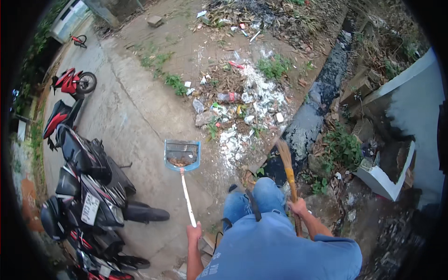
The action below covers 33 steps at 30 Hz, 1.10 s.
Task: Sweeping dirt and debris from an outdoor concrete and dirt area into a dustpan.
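Note:
My left hand (194,231) is closed round the white handle of a blue long-handled dustpan (200,158). The pan rests on the concrete in front of me, with some brown dry debris inside near its back edge. In my right hand (297,206) is a broom (289,170) with a yellowish handle, held upright at my right side. Its straw bristles point ahead, beside the dark drainage ditch (303,133), apart from the dustpan. Whether the bristle tips touch the ground I cannot tell.
Scattered litter and white powdery rubbish (261,88) lie ahead on the dirt. Several parked motorbikes (98,186) line the left. The ditch runs along the right, past weeds (343,149) and a broken white-edged block (387,177). A red bicycle (79,40) lies far left.

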Each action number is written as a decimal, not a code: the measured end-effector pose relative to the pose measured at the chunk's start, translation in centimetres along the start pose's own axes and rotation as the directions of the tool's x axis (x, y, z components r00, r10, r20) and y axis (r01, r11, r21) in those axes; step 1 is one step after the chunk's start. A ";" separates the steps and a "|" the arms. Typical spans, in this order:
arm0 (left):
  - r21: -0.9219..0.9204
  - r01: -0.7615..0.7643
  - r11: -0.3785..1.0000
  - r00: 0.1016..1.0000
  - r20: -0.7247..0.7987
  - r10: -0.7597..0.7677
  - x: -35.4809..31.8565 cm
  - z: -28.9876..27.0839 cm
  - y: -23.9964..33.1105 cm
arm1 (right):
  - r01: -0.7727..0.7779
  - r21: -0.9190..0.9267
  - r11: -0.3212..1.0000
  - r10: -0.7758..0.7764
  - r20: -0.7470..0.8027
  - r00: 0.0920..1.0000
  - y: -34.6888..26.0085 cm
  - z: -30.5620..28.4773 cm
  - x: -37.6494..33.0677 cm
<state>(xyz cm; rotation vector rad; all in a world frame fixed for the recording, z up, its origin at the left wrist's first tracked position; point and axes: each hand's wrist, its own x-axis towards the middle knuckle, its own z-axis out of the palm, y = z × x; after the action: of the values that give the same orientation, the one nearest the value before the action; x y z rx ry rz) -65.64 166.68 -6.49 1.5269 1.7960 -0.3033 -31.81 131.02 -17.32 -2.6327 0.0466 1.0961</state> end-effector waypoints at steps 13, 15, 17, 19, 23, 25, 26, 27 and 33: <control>0.402 -0.365 0.840 0.819 -0.290 0.495 30.5 -16.9 32.7 | -0.491 0.824 0.283 0.473 0.326 0.819 -23.8 9.1 5.7; 0.448 -0.356 0.820 0.806 -0.296 0.512 32.5 -18.5 38.4 | -0.487 0.848 0.207 0.456 0.357 0.815 -29.5 7.6 5.2; 0.477 -0.357 0.803 0.788 -0.309 0.533 35.0 -20.1 43.8 | -0.477 0.870 0.124 0.450 0.379 0.809 -33.5 7.4 4.0; 0.523 -0.415 0.744 0.723 -0.308 0.619 38.8 -21.4 47.3 | -0.365 0.929 -0.065 0.283 0.368 0.886 -36.0 9.2 1.6; 0.590 -0.516 0.621 0.618 -0.246 0.747 45.5 -23.7 53.2 | -0.283 0.937 0.207 0.379 0.190 0.906 -42.5 14.3 -3.6; 0.659 -0.532 0.531 0.569 -0.186 0.801 47.7 -23.6 55.4 | -0.291 0.940 0.175 0.484 0.175 0.858 -45.8 16.5 -6.7; 0.649 -0.561 0.514 0.559 -0.161 0.814 47.2 -23.4 56.5 | -0.307 0.925 0.224 0.527 0.151 0.837 -46.8 18.6 -7.7; 0.637 -0.596 0.488 0.541 -0.130 0.831 46.9 -23.5 57.1 | -0.327 0.908 0.261 0.571 0.128 0.811 -48.3 20.6 -8.8; 0.553 -0.702 0.448 0.513 -0.044 0.857 54.0 -23.6 56.7 | -0.492 0.871 -0.008 0.682 0.365 0.634 -59.3 28.4 -15.9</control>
<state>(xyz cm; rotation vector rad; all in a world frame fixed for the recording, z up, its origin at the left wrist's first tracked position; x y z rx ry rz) -22.90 236.28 -10.15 2.7447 0.9967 0.0054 -54.41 194.36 -10.30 -1.4281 1.5347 0.5934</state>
